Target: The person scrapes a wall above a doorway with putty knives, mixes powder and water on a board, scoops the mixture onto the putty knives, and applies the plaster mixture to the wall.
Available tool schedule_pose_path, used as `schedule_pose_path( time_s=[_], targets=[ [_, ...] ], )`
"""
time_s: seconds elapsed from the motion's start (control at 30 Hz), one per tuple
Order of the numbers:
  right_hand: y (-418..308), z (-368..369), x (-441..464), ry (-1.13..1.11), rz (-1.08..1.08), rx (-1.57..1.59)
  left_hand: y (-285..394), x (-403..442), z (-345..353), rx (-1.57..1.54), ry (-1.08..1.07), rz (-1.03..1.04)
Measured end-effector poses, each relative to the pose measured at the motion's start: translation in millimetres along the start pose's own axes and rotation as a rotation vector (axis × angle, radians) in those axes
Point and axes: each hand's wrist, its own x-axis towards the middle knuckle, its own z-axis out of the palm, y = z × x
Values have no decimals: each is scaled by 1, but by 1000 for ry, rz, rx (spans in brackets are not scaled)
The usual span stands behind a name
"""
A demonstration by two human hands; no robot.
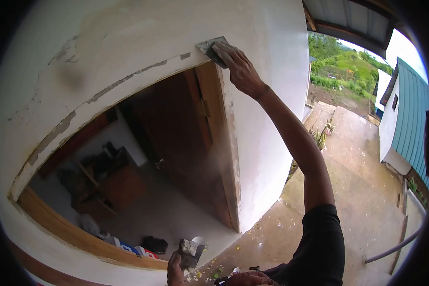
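My right hand [240, 71] is raised to the upper right corner of the doorway, its fingers wrapped round a putty knife [209, 46]. The flat grey blade lies against the white wall [128, 33], just above the wooden door frame [207, 78]. Low in the view, my left hand [175, 270] grips a dark flat scraper [190, 260] that bears a lump of whitish putty [189, 246]. Along the edge of the wall around the frame run grey patches [128, 78] where the surface is chipped.
A brown door [176, 119] stands open into a dim room with a wooden cabinet [119, 183]. Coloured containers [128, 246] and a black item [156, 244] sit inside near the sill. Crumbs litter the concrete floor [338, 190]; potted plants [318, 138] line the outer wall.
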Motion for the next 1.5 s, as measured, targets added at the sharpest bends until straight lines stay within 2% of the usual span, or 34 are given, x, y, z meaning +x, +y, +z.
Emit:
schedule_pose_path(
  time_s=[0.03,0.2,0.3,0.4,0.5,0.57,0.6,0.67,0.7,0.73,0.77,0.8,0.83,0.9,1.0,1.03,1.1,1.17,1.23,1.3,1.37,1.43,1.5],
  targets=[
    [-3,-7,-6,-29,8,19,2,-1,0,-7,23,10],
    [45,-21,58,186,138,6,12,-12,23,-57,238,22],
    [82,-8,70,145,187,-14,5,-2,6,-101,-42,36],
    [56,19,-3,126,182,-9,15,-18,19,27,45,-82],
    [18,-4,-65,27,264,49,17,-4,11,201,-75,58],
    [-37,-38,-95,81,573,164,17,8,2,320,-152,137],
    [-69,-53,-112,118,851,183,14,8,-1,374,-185,172],
    [-128,-80,-185,123,1288,338,11,2,17,439,70,279],
    [-164,-86,-232,220,1333,435,21,-9,34,492,84,258],
    [-202,-84,-320,408,1644,773,22,9,11,495,-140,170],
    [-249,-97,-348,613,1685,1132,24,-8,38,536,99,254],
    [-292,-113,-393,530,1864,1171,29,-12,46,444,105,224],
    [-323,-129,-429,428,2054,1198,30,-12,49,539,206,254],
    [-361,-155,-449,58,1975,1034,17,1,33,534,189,342],
    [-387,-170,-393,-312,1837,817,9,14,10,850,106,450],
    [-386,-163,-363,-354,1844,810,12,15,15,917,50,481],
    [-383,-149,-298,-423,1920,877,9,14,17,748,48,384],
    [-384,-140,-239,-736,1267,753,3,22,14,686,42,359],
    [-404,-135,-204,-793,1244,756,-14,27,7,727,47,378],
    [-417,-128,-195,-828,1108,806,-29,34,1,821,-50,475],
    [-422,-125,-194,-867,989,822,-41,37,-1,854,-103,487],
    [-424,-124,-199,-909,886,804,-33,28,23,830,-109,411],
    [-423,-119,-210,-919,764,748,-21,19,41,652,-95,249]
  ],
)
